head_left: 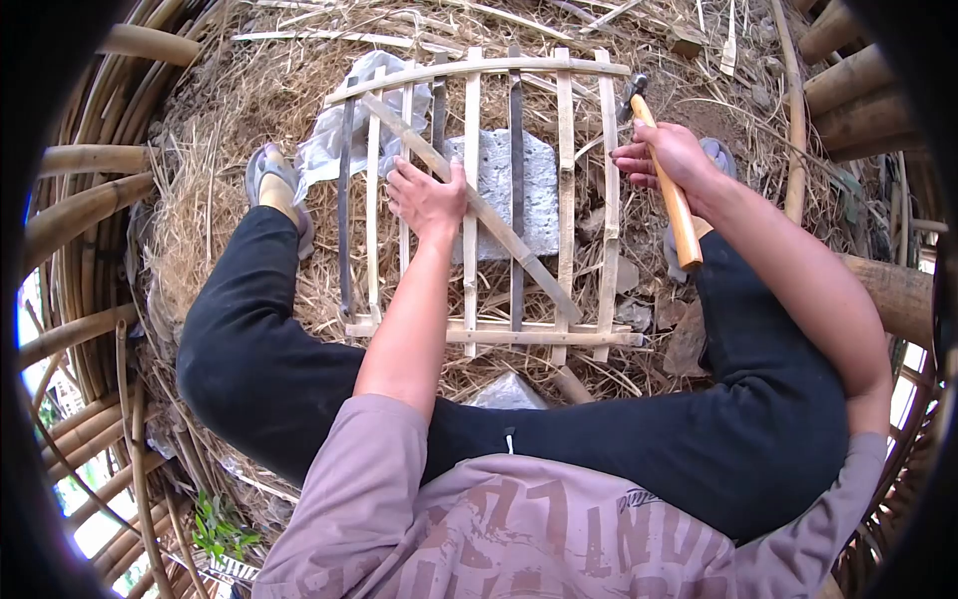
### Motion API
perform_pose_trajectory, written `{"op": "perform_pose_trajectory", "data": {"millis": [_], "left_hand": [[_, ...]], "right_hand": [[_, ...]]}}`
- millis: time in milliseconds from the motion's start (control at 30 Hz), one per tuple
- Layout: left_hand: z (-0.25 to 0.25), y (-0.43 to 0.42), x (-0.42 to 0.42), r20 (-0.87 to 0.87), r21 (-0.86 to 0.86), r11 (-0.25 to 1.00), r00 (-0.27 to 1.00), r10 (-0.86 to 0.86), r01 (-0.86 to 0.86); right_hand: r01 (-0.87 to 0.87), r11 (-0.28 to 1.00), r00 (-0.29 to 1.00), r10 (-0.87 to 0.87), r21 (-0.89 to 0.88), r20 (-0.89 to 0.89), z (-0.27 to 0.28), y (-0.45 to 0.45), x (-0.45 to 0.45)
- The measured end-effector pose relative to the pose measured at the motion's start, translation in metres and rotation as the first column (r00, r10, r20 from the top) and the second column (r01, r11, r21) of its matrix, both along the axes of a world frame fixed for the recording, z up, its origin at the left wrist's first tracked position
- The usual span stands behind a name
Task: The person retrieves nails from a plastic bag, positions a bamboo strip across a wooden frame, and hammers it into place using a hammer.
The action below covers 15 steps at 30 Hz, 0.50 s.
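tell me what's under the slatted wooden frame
Under the slatted frame are a pale stone-like block, straw and, toward its left, clear plastic. The slats, diagonal strip and left hand hide parts of the view; whatever lies beneath the block is covered.

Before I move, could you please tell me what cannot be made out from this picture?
In the head view:
Palm of the left hand: hidden by the back of that hand.
Grey block: partly hidden by the strips lying across it.
Right sandal: partly covered by the right hand and forearm.
Lowest letters on the shirt: cut off by the bottom edge.
Fixings at the frame's joints: too small to tell.
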<state>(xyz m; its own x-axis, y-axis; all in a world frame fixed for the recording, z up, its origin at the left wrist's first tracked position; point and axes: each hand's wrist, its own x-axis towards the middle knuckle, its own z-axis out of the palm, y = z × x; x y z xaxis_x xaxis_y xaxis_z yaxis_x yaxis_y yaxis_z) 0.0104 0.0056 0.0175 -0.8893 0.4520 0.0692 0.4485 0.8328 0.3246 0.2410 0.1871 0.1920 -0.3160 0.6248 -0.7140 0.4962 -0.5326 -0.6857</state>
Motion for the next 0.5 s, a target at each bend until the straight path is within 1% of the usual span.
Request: {"op": "perform_pose_trajectory", "data": {"millis": [33, 133, 367, 500], "left_hand": [[-0.003, 0.000, 0.000, -0.024, 0.002, 1.000, 1.000, 0.002, -0.002], [0.003, 0.001, 0.001, 0.019, -0.001, 1.000, 1.000, -0.002, 0.002], [0.006, 0.001, 0.002, 0.022, 0.017, 1.000, 1.000, -0.004, 0.004], [0.005, 0.000, 0.002, 0.024, 0.024, 1.000, 1.000, -0.007, 0.007]], "right_hand": [[0.004, 1.000, 1.000, -0.004, 0.008, 0.009, 0.001, 0.000, 0.000], [0.009, 1.000, 1.000, -0.009, 0.007, 0.012, 0.002, -0.001, 0.000], [0.016, 1.000, 1.000, -0.016, 0.011, 0.003, 0.000, -0.005, -0.008], [-0.014, 1.000, 1.000, 0.014, -0.004, 0.015, -0.004, -0.004, -0.012]]}}
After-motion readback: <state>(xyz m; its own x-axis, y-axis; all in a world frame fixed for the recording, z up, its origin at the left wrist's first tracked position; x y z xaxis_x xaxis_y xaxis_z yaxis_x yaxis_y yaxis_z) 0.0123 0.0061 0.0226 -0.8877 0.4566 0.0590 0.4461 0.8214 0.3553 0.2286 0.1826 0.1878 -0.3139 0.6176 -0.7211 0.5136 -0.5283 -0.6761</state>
